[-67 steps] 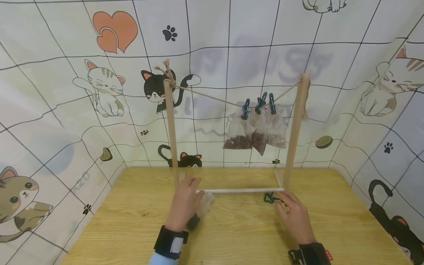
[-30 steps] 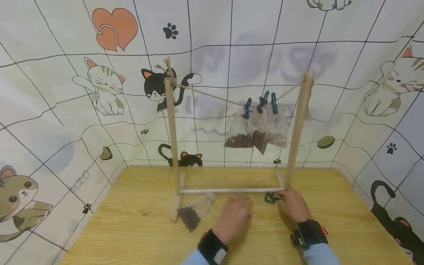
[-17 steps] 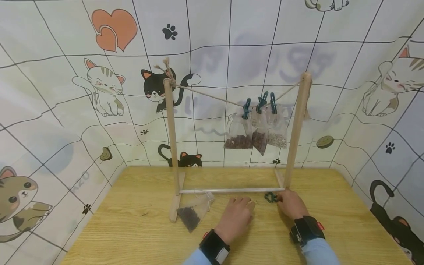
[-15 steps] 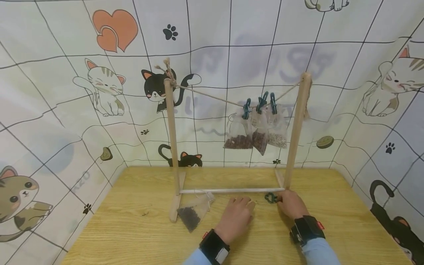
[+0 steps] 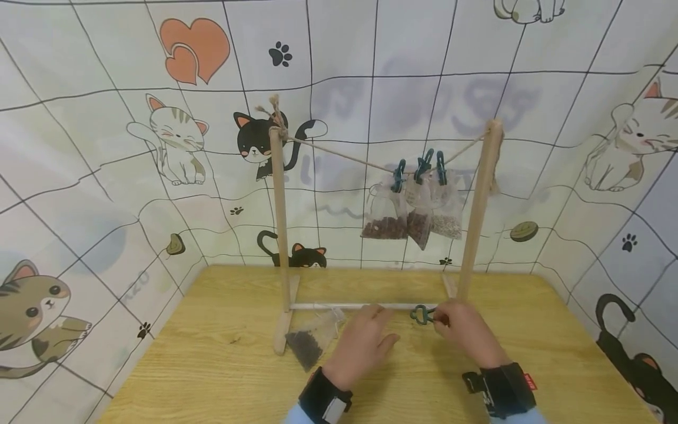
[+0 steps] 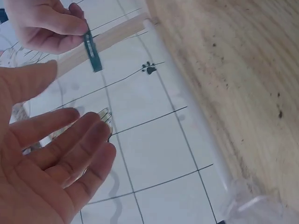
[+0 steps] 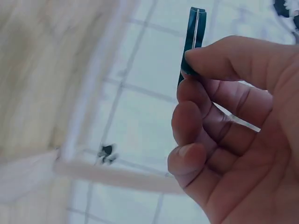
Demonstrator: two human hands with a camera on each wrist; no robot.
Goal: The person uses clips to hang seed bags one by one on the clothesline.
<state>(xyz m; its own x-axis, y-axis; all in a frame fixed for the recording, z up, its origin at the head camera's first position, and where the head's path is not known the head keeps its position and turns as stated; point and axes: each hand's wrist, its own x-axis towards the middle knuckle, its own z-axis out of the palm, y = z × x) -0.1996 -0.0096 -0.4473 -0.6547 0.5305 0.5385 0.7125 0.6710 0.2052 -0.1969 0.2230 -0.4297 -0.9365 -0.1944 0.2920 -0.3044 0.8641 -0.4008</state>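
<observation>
My right hand (image 5: 470, 331) pinches a dark green clothespin (image 5: 420, 314) between thumb and fingers, just above the table near the right post. In the right wrist view the clothespin (image 7: 198, 28) stands upright from the fingertips, its lower part hidden by them. My left hand (image 5: 359, 343) hovers left of it, thumb and fingers apart, and the left wrist view shows the palm (image 6: 42, 172) holding nothing. A clear bag of dark seeds (image 5: 306, 348) lies on the table to the left of that hand, its tied neck by the white rod (image 5: 328, 307).
Two wooden posts (image 5: 279, 218) carry a sagging string (image 5: 339, 154). Three bags, one of them a bag of reddish beans (image 5: 385, 227), hang from it by green clothespins (image 5: 424, 166) towards the right. The white rod joins the stand's feet, the left foot (image 5: 283, 333) reaching forward.
My left hand left the seed bag, moved right, then shifted slightly back left with its thumb spread. My right hand took the clothespin and moved it slightly left.
</observation>
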